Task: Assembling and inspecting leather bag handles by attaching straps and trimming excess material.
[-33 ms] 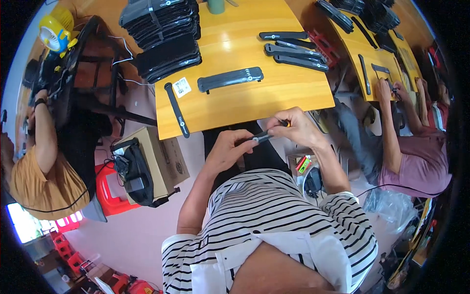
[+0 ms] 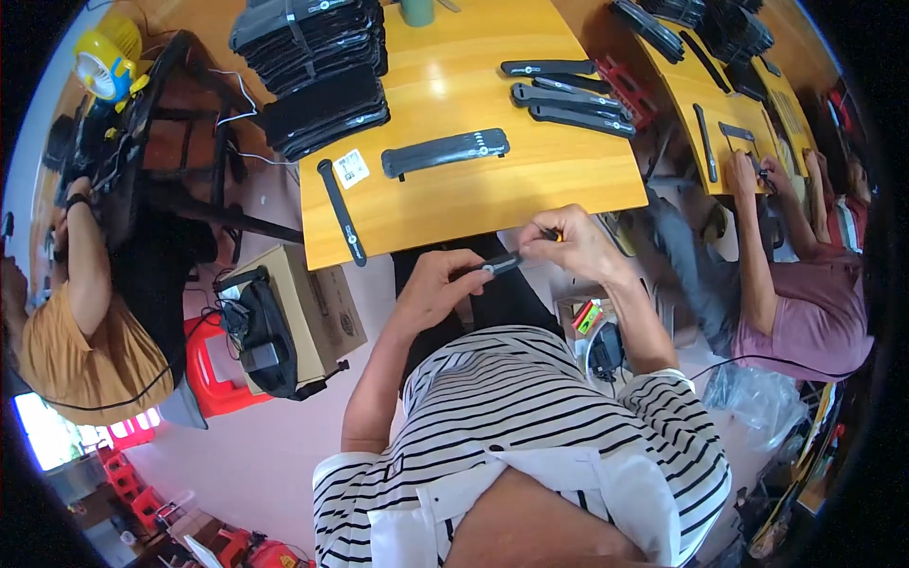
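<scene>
While my left hand (image 2: 431,289) and right hand (image 2: 568,241) each pinch an end of the black strap (image 2: 502,263), I hold it level just below the wooden table's (image 2: 568,180) near edge for working room.

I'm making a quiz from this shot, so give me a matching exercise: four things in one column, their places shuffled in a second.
1. small black strap
2. cardboard box
3. yellow fan
4. stack of black straps

A. floor, beside the table's near left corner
B. table's far left corner
C. between the left hand and right hand
D. far upper left

Pairs: 1-C, 2-A, 3-D, 4-B
</scene>
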Demonstrator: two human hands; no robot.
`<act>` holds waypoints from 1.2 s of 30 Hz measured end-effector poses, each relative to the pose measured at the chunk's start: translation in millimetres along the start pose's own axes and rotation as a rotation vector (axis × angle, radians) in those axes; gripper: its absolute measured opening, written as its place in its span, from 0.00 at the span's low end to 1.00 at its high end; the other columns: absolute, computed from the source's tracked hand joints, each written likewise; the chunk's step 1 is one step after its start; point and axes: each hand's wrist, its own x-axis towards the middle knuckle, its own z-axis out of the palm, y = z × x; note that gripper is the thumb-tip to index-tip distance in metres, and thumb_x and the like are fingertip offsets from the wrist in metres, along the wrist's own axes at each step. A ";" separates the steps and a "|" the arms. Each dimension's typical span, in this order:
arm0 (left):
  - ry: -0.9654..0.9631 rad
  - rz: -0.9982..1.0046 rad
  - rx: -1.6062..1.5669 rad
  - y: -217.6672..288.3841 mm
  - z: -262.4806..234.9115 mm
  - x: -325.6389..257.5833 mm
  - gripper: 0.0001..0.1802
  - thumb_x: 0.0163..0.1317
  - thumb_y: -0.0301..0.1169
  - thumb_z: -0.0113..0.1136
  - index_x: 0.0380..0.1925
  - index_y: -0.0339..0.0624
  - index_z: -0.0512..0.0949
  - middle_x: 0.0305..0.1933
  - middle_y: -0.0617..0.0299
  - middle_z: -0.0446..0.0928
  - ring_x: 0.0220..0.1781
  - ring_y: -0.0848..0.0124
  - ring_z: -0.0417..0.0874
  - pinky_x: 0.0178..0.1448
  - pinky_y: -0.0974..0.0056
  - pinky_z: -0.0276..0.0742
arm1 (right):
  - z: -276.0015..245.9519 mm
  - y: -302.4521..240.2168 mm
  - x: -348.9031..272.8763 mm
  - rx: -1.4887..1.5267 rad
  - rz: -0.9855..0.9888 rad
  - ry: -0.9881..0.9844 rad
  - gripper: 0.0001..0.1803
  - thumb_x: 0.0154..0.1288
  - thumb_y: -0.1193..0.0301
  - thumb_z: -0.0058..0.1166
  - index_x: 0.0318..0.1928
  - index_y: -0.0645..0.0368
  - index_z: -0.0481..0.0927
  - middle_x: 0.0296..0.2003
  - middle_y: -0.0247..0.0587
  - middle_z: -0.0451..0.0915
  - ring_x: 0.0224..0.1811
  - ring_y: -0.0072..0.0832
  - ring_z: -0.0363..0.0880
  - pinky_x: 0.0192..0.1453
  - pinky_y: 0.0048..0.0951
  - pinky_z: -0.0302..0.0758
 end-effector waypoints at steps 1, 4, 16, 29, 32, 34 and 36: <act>0.027 0.007 0.024 -1.3 -6.3 -1.0 0.09 0.56 0.30 0.55 0.28 0.33 0.78 0.19 0.63 0.74 0.24 0.80 0.73 0.30 0.74 0.67 | -2.6 -0.8 0.8 0.029 0.034 0.028 0.07 0.53 0.73 0.57 0.32 0.65 0.78 0.23 0.35 0.77 0.25 0.17 0.72 0.32 0.21 0.69; 0.067 0.002 0.082 0.4 -18.2 -3.7 0.10 0.56 0.31 0.56 0.27 0.33 0.77 0.18 0.63 0.74 0.23 0.79 0.73 0.29 0.74 0.67 | -2.2 -4.8 1.6 0.095 0.076 0.107 0.07 0.54 0.73 0.56 0.30 0.65 0.79 0.21 0.34 0.77 0.25 0.17 0.71 0.31 0.22 0.69; 0.043 -0.045 0.140 4.7 -19.9 7.3 0.10 0.56 0.30 0.57 0.28 0.32 0.77 0.20 0.62 0.75 0.24 0.77 0.75 0.31 0.73 0.70 | 10.5 12.0 12.5 0.050 -0.063 0.111 0.05 0.58 0.74 0.52 0.30 0.65 0.76 0.20 0.29 0.72 0.23 0.13 0.68 0.26 0.17 0.65; 0.231 -0.158 0.012 -14.6 -80.3 -5.4 0.06 0.59 0.25 0.55 0.34 0.34 0.77 0.27 0.67 0.75 0.26 0.82 0.73 0.28 0.76 0.69 | -8.5 31.6 34.5 0.512 0.090 0.167 0.07 0.60 0.72 0.53 0.34 0.65 0.76 0.17 0.27 0.69 0.12 0.10 0.60 0.14 0.13 0.55; 0.277 -0.209 -0.022 -9.8 -81.5 -2.0 0.05 0.59 0.25 0.54 0.34 0.36 0.77 0.25 0.69 0.75 0.21 0.84 0.69 0.20 0.78 0.62 | -8.8 33.5 39.9 0.469 0.084 0.194 0.07 0.59 0.73 0.54 0.34 0.65 0.77 0.17 0.27 0.69 0.12 0.10 0.60 0.14 0.13 0.54; 0.341 -0.076 -0.040 -7.9 -80.1 1.0 0.04 0.59 0.25 0.54 0.33 0.37 0.77 0.23 0.70 0.73 0.16 0.86 0.65 0.16 0.79 0.56 | -9.9 34.1 41.5 0.482 0.112 0.178 0.07 0.58 0.73 0.54 0.34 0.65 0.77 0.17 0.27 0.69 0.12 0.10 0.60 0.14 0.13 0.55; 0.388 -0.044 -0.031 -6.0 -76.8 3.4 0.04 0.59 0.25 0.54 0.33 0.37 0.77 0.22 0.70 0.72 0.15 0.86 0.64 0.16 0.79 0.56 | -10.3 36.5 42.5 0.494 0.140 0.161 0.07 0.58 0.74 0.54 0.35 0.65 0.77 0.18 0.27 0.70 0.13 0.10 0.60 0.14 0.13 0.55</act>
